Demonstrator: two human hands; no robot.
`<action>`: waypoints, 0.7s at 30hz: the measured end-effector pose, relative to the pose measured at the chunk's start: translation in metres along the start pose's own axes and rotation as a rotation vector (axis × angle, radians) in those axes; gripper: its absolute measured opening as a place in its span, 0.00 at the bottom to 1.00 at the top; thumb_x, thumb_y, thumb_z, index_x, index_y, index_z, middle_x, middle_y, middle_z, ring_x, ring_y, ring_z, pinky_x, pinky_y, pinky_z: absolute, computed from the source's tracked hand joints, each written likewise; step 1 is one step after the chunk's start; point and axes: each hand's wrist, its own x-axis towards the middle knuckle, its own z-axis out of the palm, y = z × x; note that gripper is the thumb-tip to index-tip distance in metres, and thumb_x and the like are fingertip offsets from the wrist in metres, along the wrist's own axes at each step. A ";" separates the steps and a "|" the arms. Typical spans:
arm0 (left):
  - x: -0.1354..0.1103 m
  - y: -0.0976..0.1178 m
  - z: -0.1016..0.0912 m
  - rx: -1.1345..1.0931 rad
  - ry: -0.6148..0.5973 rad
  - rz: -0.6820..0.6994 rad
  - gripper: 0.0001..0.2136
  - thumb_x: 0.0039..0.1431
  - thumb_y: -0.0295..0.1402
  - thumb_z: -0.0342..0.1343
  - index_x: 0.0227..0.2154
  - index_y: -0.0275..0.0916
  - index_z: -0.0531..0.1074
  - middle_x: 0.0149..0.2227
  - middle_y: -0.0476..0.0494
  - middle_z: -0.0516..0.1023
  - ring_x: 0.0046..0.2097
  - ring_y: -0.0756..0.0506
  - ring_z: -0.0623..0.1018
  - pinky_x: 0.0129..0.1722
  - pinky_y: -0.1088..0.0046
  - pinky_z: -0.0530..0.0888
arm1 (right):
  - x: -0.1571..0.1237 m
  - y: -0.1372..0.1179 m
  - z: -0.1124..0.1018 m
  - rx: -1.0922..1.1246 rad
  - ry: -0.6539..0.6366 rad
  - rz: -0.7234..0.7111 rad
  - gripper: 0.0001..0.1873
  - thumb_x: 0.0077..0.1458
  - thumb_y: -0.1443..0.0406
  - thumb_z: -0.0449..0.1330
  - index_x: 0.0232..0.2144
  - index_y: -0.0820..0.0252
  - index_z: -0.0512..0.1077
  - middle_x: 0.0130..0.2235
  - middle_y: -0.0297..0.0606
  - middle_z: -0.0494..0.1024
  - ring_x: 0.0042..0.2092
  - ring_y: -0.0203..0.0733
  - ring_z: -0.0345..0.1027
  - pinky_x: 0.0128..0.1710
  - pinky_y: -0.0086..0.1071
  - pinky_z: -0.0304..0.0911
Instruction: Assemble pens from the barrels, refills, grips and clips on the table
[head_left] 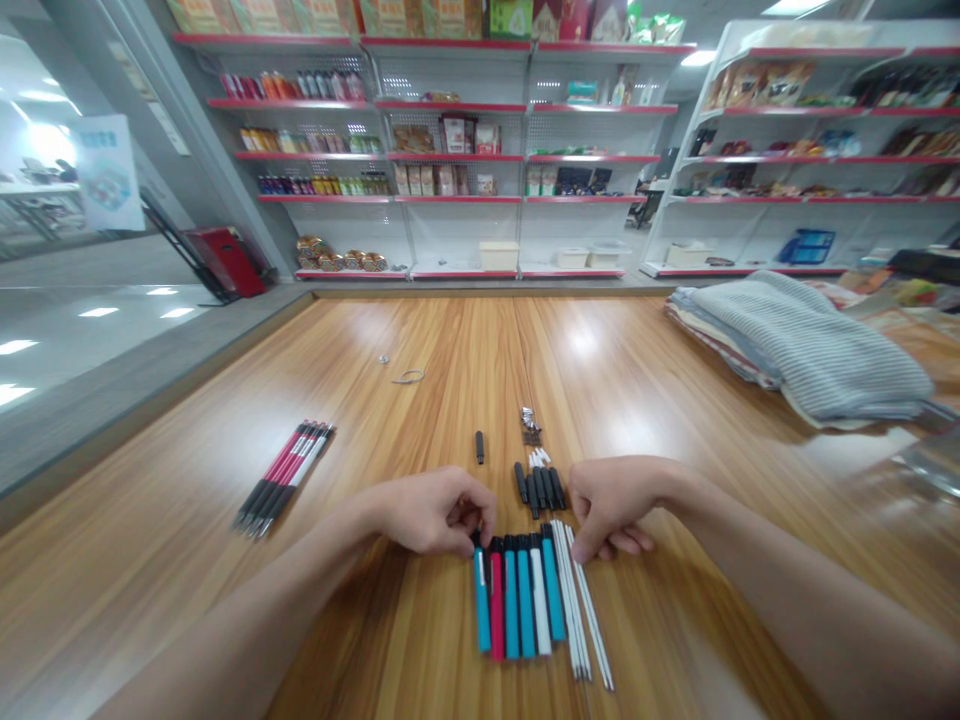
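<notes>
Left hand (435, 512), fingers pinching a blue barrel (482, 605) by its black top, right hand (609, 500), fingers curled against white refills (574, 610), pens (282, 482) at the barrel's ten o'clock, print unreadable

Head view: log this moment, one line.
left hand: at leftmost blue barrel | right hand: at refills | pens: at left
</notes>
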 end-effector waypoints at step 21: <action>-0.004 -0.004 -0.007 0.109 0.081 0.055 0.13 0.44 0.21 0.55 0.36 0.37 0.73 0.24 0.52 0.68 0.25 0.52 0.67 0.23 0.79 0.63 | -0.010 0.002 -0.001 -0.059 -0.022 0.022 0.21 0.46 0.50 0.63 0.21 0.65 0.72 0.18 0.34 0.74 0.21 0.35 0.69 0.26 0.27 0.64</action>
